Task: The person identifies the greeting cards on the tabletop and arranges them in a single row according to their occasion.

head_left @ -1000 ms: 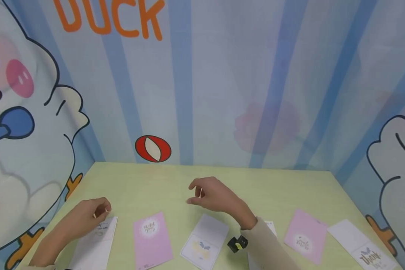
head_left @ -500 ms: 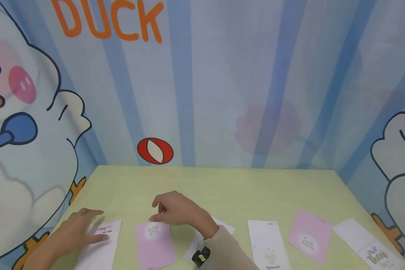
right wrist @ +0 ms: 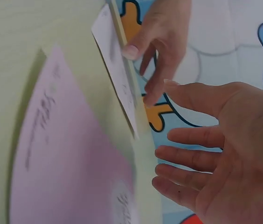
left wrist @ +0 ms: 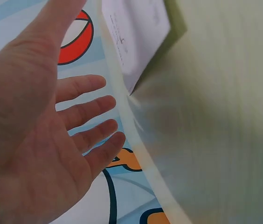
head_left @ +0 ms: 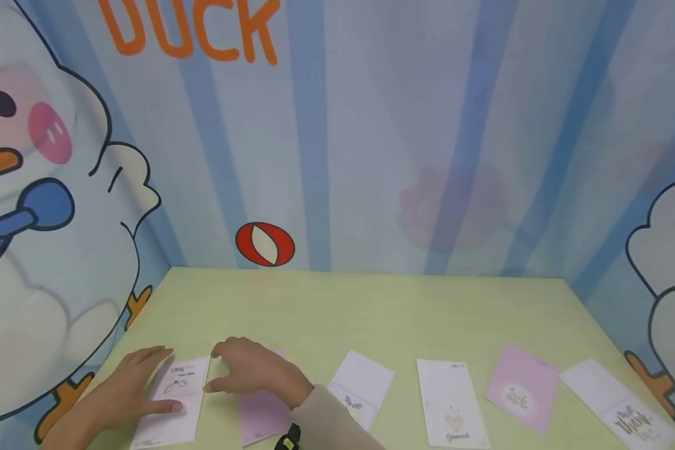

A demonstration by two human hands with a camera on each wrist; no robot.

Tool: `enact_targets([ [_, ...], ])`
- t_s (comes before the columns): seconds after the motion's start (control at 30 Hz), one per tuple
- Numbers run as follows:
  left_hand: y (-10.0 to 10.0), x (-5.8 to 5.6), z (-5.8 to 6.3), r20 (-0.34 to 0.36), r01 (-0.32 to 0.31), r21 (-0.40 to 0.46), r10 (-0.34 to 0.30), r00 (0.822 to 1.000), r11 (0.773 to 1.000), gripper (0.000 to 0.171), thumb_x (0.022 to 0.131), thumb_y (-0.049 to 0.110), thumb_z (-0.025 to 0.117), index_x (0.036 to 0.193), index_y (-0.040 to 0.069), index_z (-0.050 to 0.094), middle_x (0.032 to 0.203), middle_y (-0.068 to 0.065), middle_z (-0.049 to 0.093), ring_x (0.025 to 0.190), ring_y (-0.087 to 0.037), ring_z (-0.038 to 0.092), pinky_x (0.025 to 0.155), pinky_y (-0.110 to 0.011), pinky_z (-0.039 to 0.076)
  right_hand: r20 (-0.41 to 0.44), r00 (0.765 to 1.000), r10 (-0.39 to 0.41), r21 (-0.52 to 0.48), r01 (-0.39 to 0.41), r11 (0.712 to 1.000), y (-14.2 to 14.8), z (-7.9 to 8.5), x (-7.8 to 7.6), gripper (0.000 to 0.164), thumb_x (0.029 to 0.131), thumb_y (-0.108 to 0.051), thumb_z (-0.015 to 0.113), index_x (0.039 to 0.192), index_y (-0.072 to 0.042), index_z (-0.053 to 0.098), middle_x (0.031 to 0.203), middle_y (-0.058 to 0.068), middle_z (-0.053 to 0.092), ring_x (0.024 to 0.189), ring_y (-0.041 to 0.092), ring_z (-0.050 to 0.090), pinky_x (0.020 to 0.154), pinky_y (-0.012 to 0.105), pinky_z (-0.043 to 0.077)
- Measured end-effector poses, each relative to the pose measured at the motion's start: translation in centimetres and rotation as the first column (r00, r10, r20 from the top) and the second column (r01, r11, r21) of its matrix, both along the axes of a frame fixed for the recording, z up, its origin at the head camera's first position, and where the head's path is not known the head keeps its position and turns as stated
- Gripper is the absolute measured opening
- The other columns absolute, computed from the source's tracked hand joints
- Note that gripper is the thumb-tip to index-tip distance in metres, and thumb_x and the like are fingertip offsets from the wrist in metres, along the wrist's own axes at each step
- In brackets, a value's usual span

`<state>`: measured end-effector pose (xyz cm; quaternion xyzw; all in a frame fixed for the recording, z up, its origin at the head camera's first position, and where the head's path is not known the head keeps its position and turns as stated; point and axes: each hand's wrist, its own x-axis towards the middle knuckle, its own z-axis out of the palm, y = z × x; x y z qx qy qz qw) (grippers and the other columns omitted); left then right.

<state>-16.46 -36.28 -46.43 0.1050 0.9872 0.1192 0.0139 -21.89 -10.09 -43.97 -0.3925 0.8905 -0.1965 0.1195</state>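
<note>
1. Left hand (head_left: 118, 390): grip apart, thumb and fingers spread over the left side of the white greeting card (head_left: 184, 382).
2. Right hand (head_left: 259, 372): grip apart, by that card's right edge.
3. Card lies on the bench (head_left: 371, 312), beside a pink card (head_left: 263, 420).

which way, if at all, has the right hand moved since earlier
Yes, the right hand moved left: it was right of the red oval on the backdrop, now below it.
</note>
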Motion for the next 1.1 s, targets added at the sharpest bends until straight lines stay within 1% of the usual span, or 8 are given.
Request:
enact_targets([
  [0.2,0.0,-0.1,-0.4,0.074,-0.007,0.025,0.005,0.997,1.000,0.109,0.069,0.062,0.091,0.145,-0.007,0.052,0.147,-0.036,0.051,0.132,-0.057,0.048,0.103,-0.072,0.045,-0.060,0.998,0.017,0.118,-0.010,0.993,-3.0,-1.4,0.6,0.058,0.097,-0.053,0.071,0.145,-0.023,0.060,0.144,-0.011,0.063,0.130,0.005,0.060,0.103,0.020,0.051],
  [0.37,0.1,-0.3,-0.7,0.107,-0.004,0.029,0.001,0.994,1.000,0.108,0.069,0.063,0.090,0.145,-0.005,0.053,0.147,-0.034,0.051,0.131,-0.055,0.050,0.103,-0.070,0.048,-0.123,0.992,0.020,0.188,0.003,0.982,-4.9,-2.2,0.8,0.060,0.097,-0.055,0.070,0.148,-0.026,0.056,0.152,-0.014,0.055,0.138,0.006,0.055,0.107,0.022,0.051],
  [0.5,0.1,-0.2,-0.9,0.085,0.014,0.039,-0.017,0.996,0.999,0.103,0.070,0.061,0.091,0.143,-0.003,0.055,0.144,-0.032,0.052,0.128,-0.052,0.052,0.100,-0.069,0.050,-0.174,0.984,0.046,0.214,-0.007,0.977,-6.0,-2.3,0.6,0.061,0.097,-0.057,0.070,0.148,-0.028,0.056,0.150,-0.014,0.055,0.137,0.007,0.053,0.106,0.022,0.051],
  [0.63,0.3,-0.3,-0.8,0.067,0.030,0.053,-0.033,0.997,0.998,0.101,0.069,0.061,0.091,0.141,-0.001,0.058,0.141,-0.029,0.055,0.127,-0.050,0.053,0.098,-0.068,0.050,-0.194,0.980,0.043,0.238,0.004,0.971,-6.7,-2.3,0.5,0.061,0.094,-0.058,0.072,0.147,-0.029,0.057,0.142,-0.014,0.059,0.127,0.005,0.055,0.098,0.021,0.054],
  [0.73,0.6,-0.6,-0.5,0.090,0.023,0.050,-0.028,0.996,0.998,0.101,0.068,0.063,0.092,0.141,0.001,0.060,0.138,-0.025,0.056,0.124,-0.046,0.053,0.097,-0.066,0.052,-0.195,0.980,0.026,0.256,0.026,0.966,-6.8,-2.3,0.5,0.064,0.093,-0.059,0.074,0.147,-0.031,0.057,0.140,-0.014,0.059,0.125,0.005,0.055,0.093,0.022,0.056],
  [0.83,0.7,-0.7,-0.3,0.106,0.021,0.039,-0.025,0.994,0.999,0.101,0.067,0.063,0.092,0.142,0.002,0.062,0.133,-0.019,0.057,0.120,-0.040,0.053,0.094,-0.062,0.054,-0.205,0.979,0.016,0.267,0.041,0.963,-6.9,-2.3,0.6,0.064,0.092,-0.059,0.075,0.147,-0.031,0.057,0.142,-0.014,0.058,0.126,0.004,0.055,0.090,0.023,0.057],
  [0.93,0.8,-0.8,-0.2,0.101,0.035,0.036,-0.038,0.994,0.999,0.100,0.067,0.063,0.092,0.141,0.002,0.063,0.129,-0.015,0.058,0.117,-0.037,0.054,0.092,-0.059,0.055,-0.212,0.977,0.009,0.268,0.049,0.962,-7.0,-2.3,0.7,0.063,0.092,-0.058,0.075,0.146,-0.031,0.057,0.142,-0.014,0.057,0.127,0.004,0.054,0.089,0.023,0.058],
  [1.1,0.7,-0.8,-0.2,0.070,0.048,0.039,-0.051,0.996,0.998,0.098,0.065,0.063,0.093,0.137,0.004,0.063,0.125,-0.009,0.061,0.116,-0.034,0.056,0.095,-0.059,0.054,-0.194,0.981,-0.012,0.253,0.062,0.965,-7.3,-2.3,0.8,0.066,0.090,-0.056,0.078,0.148,-0.033,0.056,0.140,-0.012,0.057,0.126,0.006,0.053,0.087,0.023,0.058],
])
